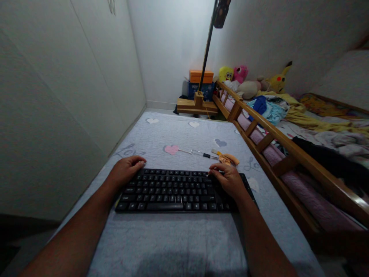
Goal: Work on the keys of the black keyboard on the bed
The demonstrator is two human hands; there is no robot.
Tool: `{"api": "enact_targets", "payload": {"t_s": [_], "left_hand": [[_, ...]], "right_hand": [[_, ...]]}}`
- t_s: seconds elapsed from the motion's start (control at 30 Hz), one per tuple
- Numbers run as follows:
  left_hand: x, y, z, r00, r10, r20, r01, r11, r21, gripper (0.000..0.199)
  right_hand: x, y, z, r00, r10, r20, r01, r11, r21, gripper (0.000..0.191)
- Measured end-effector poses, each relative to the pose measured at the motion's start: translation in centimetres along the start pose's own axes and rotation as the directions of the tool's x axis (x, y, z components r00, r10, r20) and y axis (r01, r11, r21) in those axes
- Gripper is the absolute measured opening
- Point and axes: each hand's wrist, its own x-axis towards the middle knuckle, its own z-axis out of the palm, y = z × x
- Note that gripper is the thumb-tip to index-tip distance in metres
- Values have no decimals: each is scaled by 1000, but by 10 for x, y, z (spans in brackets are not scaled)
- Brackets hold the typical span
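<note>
A black keyboard [173, 190] lies flat on a bed sheet printed with hearts, its long side across my view. My left hand [127, 169] rests at the keyboard's upper left corner, fingers together and curled over that end. Above the number-pad side is my right hand [227, 179], its thumb and forefinger closed together near the top row of keys. A tiny pale spot shows at those fingertips; I cannot make out what it is. Just beyond the right hand lie a crumpled orange cloth [229, 158] and a thin tool with a black middle [206, 155].
A thin stick [184, 151] and a yellow-ended piece [216, 152] lie beyond the keyboard. A wooden bed rail [259, 123] runs along the right. At the far end stands a pole on a wooden base [184, 104], before stacked boxes [201, 76]. Cabinet doors [72, 96] close off the left.
</note>
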Motion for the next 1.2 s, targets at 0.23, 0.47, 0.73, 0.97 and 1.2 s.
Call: {"api": "enact_targets", "payload": {"t_s": [0.23,0.47,0.73,0.97,1.2], "left_hand": [[0,-1,0,1000,6,2,-6,1000,6,41],[-1,-1,1,1000,-4,24,4,1000,-2,42],[-1,0,0,1000,8,13,-8,1000,7,41],[-1,1,-1,1000,6,6,-6,1000,9,40],[-2,2,0,1000,1,-7,-1,1000,-12,40]], "right_hand": [[0,-1,-1,1000,-17,6,17,1000,-11,13],[0,2,3,999,-27,-32,27,1000,-14,15],[0,4,4,998,-31,-60,30,999,-17,14],[-1,4,3,998,-52,-43,51,998,-31,14],[-3,2,-2,999,-49,8,49,997,-54,14]]}}
